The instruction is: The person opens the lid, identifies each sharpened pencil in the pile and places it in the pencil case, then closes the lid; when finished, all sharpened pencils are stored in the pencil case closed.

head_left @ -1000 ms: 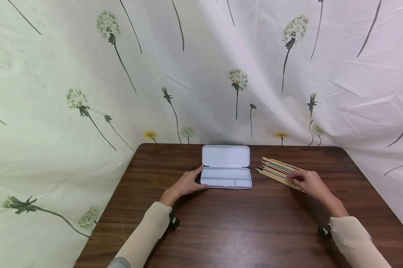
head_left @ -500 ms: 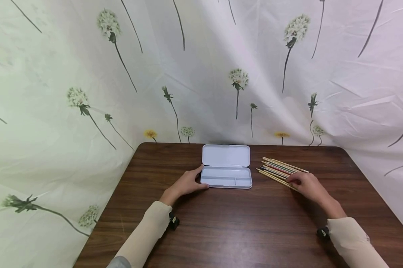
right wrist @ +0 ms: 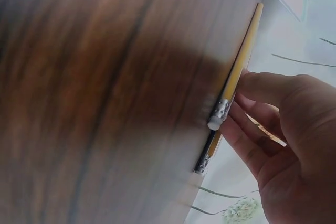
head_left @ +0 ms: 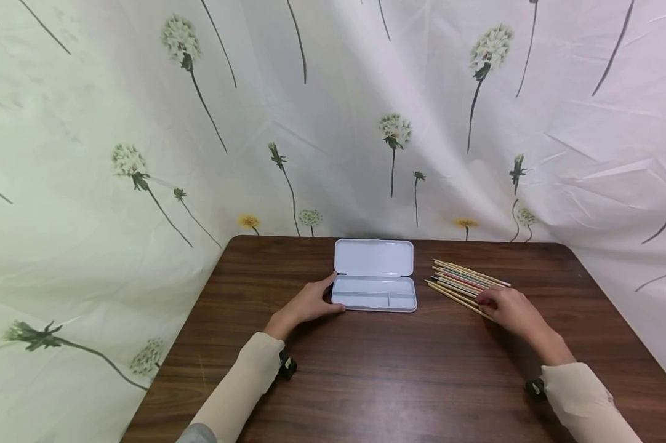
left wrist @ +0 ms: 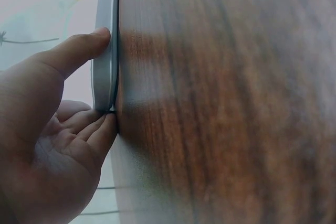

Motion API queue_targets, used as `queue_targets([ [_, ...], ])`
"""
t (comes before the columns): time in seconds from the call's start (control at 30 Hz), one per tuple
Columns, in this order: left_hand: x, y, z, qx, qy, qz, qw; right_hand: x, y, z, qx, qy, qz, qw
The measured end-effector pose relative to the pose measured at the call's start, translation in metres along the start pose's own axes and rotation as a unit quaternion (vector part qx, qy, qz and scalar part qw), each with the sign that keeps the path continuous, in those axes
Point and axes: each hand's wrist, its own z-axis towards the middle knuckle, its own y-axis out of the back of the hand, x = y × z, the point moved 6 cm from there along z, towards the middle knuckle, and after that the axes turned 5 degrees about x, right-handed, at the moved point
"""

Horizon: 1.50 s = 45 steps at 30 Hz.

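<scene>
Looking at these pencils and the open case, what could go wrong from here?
First, the pencils lie loose side by side, so the right hand might leave some behind or set them rolling. Second, the left hand touches the pencil case only around its left end, so a bump on the right could swing it. Third, the short front-right compartment looks too short for the pencils.

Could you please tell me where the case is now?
In the head view, the case lies open near the far edge of the table, between the left hand at its left end and the pencils to its right.
</scene>
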Motion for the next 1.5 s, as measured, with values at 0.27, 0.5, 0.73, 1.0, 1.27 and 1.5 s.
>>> queue_targets([
  [0.27, 0.001, 0.000, 0.001, 0.002, -0.001, -0.001, 1.0000, -0.002, -0.001, -0.001, 0.006, -0.003, 0.008, 0.9999],
  [0.5, 0.000, 0.001, 0.000, 0.001, 0.000, -0.003, 1.0000, -0.003, 0.007, -0.004, -0.032, 0.005, 0.002, 0.9995],
  [0.73, 0.000, 0.000, -0.001, 0.003, 0.002, 0.000, 1.0000, 0.005, 0.018, -0.005, -0.073, 0.025, 0.006, 0.9970],
  [1.0, 0.000, 0.000, 0.000, 0.003, 0.003, 0.004, 1.0000, 0.016, 0.029, 0.004, -0.090, 0.022, 0.021, 0.9955],
  [1.27, 0.001, 0.000, 0.001, 0.002, 0.005, 0.007, 1.0000, 0.038, 0.037, 0.020, -0.129, 0.060, 0.052, 0.9885],
  [1.5, 0.001, 0.000, 0.001, 0.002, 0.002, 0.009, 1.0000, 0.060, 0.045, 0.042, -0.168, 0.096, 0.097, 0.9762],
])
